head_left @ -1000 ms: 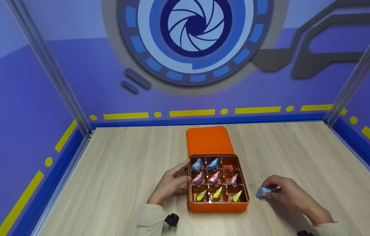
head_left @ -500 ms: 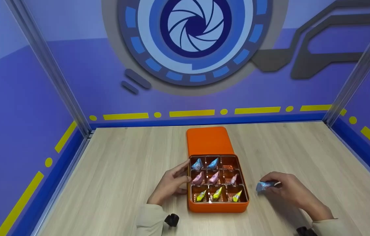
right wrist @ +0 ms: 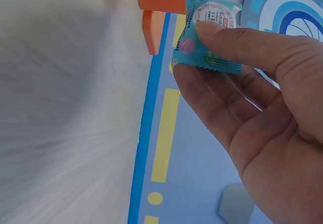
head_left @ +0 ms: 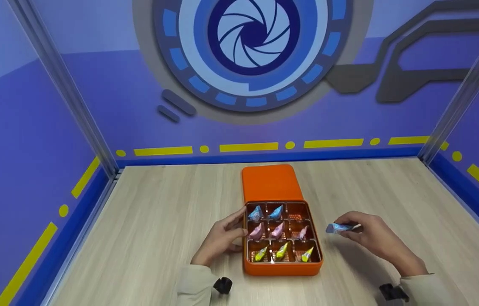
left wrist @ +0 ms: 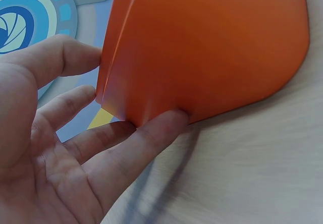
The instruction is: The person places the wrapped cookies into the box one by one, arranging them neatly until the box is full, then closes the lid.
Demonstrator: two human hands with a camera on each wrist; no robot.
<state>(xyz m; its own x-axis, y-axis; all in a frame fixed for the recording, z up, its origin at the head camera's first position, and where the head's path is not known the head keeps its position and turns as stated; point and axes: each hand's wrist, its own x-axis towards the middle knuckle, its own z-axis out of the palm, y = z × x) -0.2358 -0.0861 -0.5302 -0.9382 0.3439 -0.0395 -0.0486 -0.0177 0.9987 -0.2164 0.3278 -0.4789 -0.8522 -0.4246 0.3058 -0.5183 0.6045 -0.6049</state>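
Note:
An orange tin box (head_left: 282,268) stands on the table, with a clear divided tray inside. Blue, pink and yellow wrapped candies fill most compartments, among them a blue candy (head_left: 255,212), a pink candy (head_left: 256,230) and a yellow candy (head_left: 282,250); the back right compartment holds none. My left hand (head_left: 219,240) rests its fingertips against the box's left side, fingers fairly straight, as the left wrist view shows. Right of the box, my right hand (head_left: 371,236) pinches a blue wrapped candy (right wrist: 214,32) between thumb and fingers, above the table.
The orange lid (head_left: 271,182) lies directly behind the box, touching or nearly touching it. Wood-grain table (head_left: 171,204) surface extends on both sides. Blue and purple printed panels (head_left: 103,106) with metal posts enclose the back and sides.
My right hand has risen and moved slightly away from me, and a little left towards the box, with the blue candy in it. The left hand and box stay put.

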